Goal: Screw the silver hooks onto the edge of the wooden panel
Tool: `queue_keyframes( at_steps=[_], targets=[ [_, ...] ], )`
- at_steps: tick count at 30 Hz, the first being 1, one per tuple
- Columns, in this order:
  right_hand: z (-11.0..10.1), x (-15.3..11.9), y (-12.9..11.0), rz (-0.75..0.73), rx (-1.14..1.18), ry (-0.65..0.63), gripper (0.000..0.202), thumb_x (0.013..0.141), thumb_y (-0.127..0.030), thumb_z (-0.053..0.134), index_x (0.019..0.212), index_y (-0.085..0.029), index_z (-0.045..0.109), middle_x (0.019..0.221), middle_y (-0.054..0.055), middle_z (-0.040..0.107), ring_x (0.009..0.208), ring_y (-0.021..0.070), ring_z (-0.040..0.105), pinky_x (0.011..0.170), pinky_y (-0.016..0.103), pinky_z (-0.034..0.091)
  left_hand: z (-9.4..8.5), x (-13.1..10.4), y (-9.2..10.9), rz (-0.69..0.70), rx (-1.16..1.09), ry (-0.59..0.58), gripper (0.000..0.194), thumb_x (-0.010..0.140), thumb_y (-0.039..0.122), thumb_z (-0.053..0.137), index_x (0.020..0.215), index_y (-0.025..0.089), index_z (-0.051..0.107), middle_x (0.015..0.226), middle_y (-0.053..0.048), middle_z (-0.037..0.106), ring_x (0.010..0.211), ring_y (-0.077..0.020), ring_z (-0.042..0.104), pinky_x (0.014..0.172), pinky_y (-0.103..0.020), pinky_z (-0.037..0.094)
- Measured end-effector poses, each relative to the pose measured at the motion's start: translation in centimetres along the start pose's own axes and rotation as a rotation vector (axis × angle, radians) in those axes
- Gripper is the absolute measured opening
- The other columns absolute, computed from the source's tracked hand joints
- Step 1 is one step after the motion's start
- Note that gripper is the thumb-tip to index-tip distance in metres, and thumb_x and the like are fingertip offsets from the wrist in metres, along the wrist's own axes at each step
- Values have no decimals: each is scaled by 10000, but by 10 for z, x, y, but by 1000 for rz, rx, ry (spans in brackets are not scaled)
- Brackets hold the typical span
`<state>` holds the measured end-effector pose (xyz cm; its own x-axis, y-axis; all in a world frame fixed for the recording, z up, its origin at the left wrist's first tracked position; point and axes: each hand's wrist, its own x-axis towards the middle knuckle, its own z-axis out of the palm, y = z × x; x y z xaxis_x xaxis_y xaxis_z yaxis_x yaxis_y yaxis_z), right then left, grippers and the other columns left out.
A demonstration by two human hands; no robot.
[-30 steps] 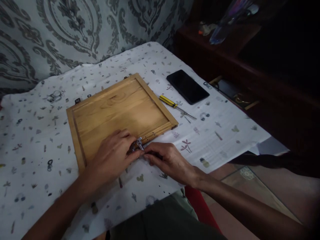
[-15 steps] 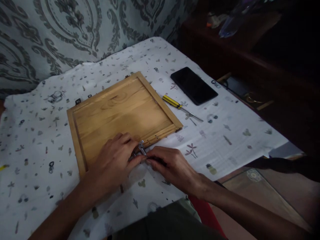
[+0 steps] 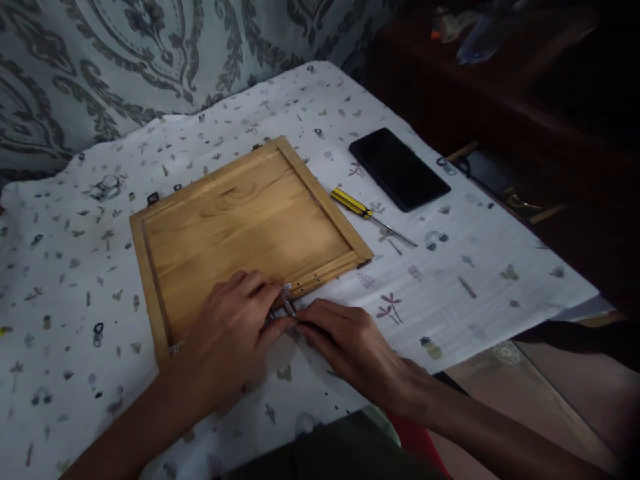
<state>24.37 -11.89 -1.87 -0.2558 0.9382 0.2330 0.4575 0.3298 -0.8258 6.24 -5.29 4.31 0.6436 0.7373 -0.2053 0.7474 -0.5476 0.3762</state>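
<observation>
A framed wooden panel (image 3: 240,220) lies flat on the cloth. At its near edge is a small silvery metal fitting (image 3: 289,305), partly hidden by my fingers; its exact kind does not show. My left hand (image 3: 237,333) rests over the panel's near edge, with thumb and fingers closed on the fitting's left side. From the right, my right hand (image 3: 350,340) pinches the fitting's near end between thumb and forefinger. Small dark holes show in the frame just right of the fitting. To the panel's right lies a yellow and black screwdriver (image 3: 373,215).
A black phone (image 3: 400,169) lies beyond the screwdriver. The table is covered by a white printed cloth (image 3: 65,280). Patterned fabric (image 3: 150,53) rises behind its far edge. Dark furniture (image 3: 450,80) stands to the right, near an open drawer (image 3: 495,177).
The view has shifted slightly, so the table objects sit a little differently in the picture. Both hands stay at the fitting, with only a slight shift of the fingers.
</observation>
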Motion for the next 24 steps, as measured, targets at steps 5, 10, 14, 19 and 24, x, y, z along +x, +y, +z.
queue_keyframes(
  at_steps=[5, 10, 14, 19, 24],
  targets=[
    [-1, 0, -2, -17, -22, -5, 305, 1040, -206, 450, 870, -118, 687, 767, 46, 675, 680, 117, 627, 610, 234, 486, 0, -1, 0, 8, -21, 1, 194, 972, 317, 563, 1002, 175, 691, 1098, -93, 680, 1017, -281, 619, 934, -528, 538],
    [0, 0, -2, -30, -34, -13, 277, 1032, -192, 466, 888, -120, 691, 748, 36, 654, 652, 115, 613, 599, 240, 480, -1, -3, 0, 5, -25, -3, 191, 965, 303, 573, 1034, 165, 685, 1102, -101, 680, 1017, -290, 624, 927, -544, 544],
    [0, -1, -1, -47, -41, -3, 303, 1038, -202, 452, 865, -122, 688, 731, 38, 649, 639, 118, 606, 584, 246, 479, 0, -4, -1, 18, -9, 10, 179, 960, 308, 586, 1024, 172, 683, 1118, -101, 685, 1029, -286, 627, 932, -524, 550],
    [-1, -1, 0, -37, -28, -14, 325, 1049, -220, 432, 869, -120, 684, 741, 43, 657, 651, 120, 615, 597, 249, 485, -2, -3, -1, 13, -3, -15, 186, 954, 310, 604, 1071, 185, 676, 1134, -91, 691, 1031, -274, 633, 956, -514, 545],
    [-1, -1, 1, 15, 10, -53, 285, 1038, -230, 448, 903, -146, 684, 781, 41, 677, 695, 127, 633, 634, 259, 498, -3, -2, 0, 0, -4, -28, 181, 961, 317, 595, 1038, 181, 686, 1120, -94, 690, 1019, -273, 631, 956, -514, 542]
  ],
)
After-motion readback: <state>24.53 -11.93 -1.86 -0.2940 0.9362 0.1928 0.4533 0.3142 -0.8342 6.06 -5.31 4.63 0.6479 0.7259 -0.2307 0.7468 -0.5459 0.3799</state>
